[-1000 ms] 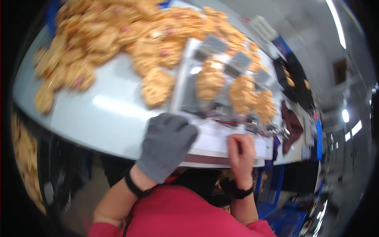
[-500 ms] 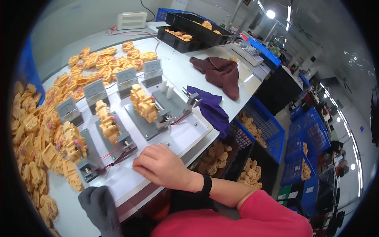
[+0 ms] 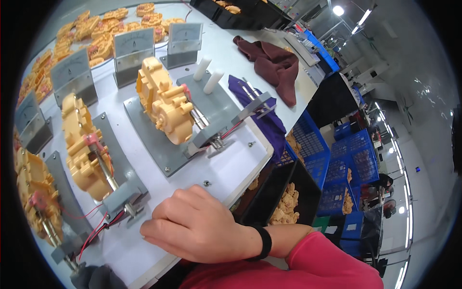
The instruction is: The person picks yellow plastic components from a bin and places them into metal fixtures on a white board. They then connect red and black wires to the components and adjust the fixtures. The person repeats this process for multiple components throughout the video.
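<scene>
My right hand point(image 3: 195, 224) is bare, with a black band at the wrist, and rests curled shut at the front edge of a white board point(image 3: 159, 185). No object shows in its fingers. My left hand point(image 3: 98, 278), in a dark grey glove, is cut off by the lower edge, beside a metal clamp point(image 3: 67, 248); its fingers cannot be made out. On grey plates stand three yellow plastic gear housings: the right one point(image 3: 166, 103), the middle one point(image 3: 84, 147) and the left one point(image 3: 36, 195). Metal clamps with red and black wires sit at their near ends.
Analog meters point(image 3: 134, 50) line the board's back, with loose yellow housings point(image 3: 98, 36) behind. Two white pegs point(image 3: 212, 82) stand on the right plate. Purple cloth point(image 3: 264, 120) and maroon cloth point(image 3: 274, 65) lie rightward. Blue crates point(image 3: 313, 144) and a black bin point(image 3: 267, 197) stand below.
The view has come closer to the board, so the fixtures look larger and lie further left. My gloved left hand is now beside the left clamp. My right hand stays curled on the board.
</scene>
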A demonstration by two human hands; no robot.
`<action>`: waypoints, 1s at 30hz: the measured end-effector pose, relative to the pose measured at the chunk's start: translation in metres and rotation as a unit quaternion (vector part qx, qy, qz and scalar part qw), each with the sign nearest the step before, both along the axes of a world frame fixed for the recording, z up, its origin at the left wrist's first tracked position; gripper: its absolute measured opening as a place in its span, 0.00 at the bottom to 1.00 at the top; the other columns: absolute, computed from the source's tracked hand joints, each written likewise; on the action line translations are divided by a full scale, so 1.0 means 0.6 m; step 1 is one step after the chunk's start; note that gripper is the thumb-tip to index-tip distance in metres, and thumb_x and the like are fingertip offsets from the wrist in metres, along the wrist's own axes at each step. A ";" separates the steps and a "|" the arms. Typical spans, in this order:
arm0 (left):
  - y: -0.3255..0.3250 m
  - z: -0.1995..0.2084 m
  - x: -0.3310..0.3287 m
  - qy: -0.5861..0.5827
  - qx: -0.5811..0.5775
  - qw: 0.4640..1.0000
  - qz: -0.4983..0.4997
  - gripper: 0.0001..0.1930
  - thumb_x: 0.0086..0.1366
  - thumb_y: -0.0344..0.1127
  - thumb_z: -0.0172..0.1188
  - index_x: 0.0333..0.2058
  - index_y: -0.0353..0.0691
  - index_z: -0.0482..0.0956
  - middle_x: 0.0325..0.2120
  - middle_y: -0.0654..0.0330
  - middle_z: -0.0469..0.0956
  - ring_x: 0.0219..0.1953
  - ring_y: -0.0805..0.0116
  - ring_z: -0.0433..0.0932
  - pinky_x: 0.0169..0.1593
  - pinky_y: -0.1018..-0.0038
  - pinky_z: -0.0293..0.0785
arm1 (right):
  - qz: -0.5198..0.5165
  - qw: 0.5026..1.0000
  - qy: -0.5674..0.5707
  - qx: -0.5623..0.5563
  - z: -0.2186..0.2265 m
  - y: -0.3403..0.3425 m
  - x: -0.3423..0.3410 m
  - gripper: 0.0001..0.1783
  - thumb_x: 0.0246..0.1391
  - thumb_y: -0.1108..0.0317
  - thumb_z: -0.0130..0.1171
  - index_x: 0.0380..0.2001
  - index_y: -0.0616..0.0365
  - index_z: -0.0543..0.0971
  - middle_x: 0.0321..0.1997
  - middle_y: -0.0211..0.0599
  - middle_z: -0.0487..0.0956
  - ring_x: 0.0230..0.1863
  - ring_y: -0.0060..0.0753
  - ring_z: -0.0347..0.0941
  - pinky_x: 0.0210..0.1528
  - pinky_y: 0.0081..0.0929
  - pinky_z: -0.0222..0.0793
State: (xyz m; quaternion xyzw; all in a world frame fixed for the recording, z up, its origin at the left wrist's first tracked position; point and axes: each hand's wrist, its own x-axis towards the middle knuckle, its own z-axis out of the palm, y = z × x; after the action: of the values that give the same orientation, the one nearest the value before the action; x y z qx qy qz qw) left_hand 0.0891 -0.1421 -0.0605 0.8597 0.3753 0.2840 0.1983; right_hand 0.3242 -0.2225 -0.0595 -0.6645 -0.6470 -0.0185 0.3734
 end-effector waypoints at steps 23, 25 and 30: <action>0.004 -0.018 -0.001 -0.004 0.032 0.999 0.000 0.12 0.63 0.32 0.64 0.41 0.29 0.79 0.40 0.49 0.77 0.44 0.53 0.74 0.50 0.59 0.71 | 0.033 0.999 0.005 -0.007 -0.009 -0.009 0.016 0.11 0.47 0.67 0.67 0.36 0.49 0.77 0.34 0.25 0.73 0.34 0.29 0.70 0.36 0.27 0.62; 0.005 -0.014 0.002 -0.020 0.016 1.000 0.010 0.11 0.64 0.32 0.64 0.39 0.29 0.79 0.39 0.49 0.77 0.43 0.53 0.74 0.50 0.59 0.71 | 0.041 0.999 0.024 -0.020 -0.003 -0.006 0.013 0.12 0.50 0.66 0.67 0.38 0.50 0.78 0.37 0.27 0.75 0.38 0.33 0.72 0.39 0.29 0.64; -0.007 -0.012 0.004 -0.047 -0.092 0.994 0.032 0.09 0.62 0.27 0.55 0.40 0.32 0.76 0.42 0.52 0.69 0.48 0.55 0.68 0.56 0.67 0.62 | 0.060 0.993 0.095 0.024 0.025 -0.027 0.045 0.17 0.52 0.73 0.65 0.45 0.58 0.76 0.45 0.40 0.77 0.48 0.47 0.72 0.53 0.38 0.67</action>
State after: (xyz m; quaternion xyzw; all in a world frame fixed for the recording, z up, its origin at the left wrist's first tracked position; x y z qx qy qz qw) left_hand 0.0918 -0.1461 -0.0677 0.8110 0.4179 0.2942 0.2848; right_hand 0.3511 -0.2387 -0.0448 -0.6139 -0.6471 0.0515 0.4492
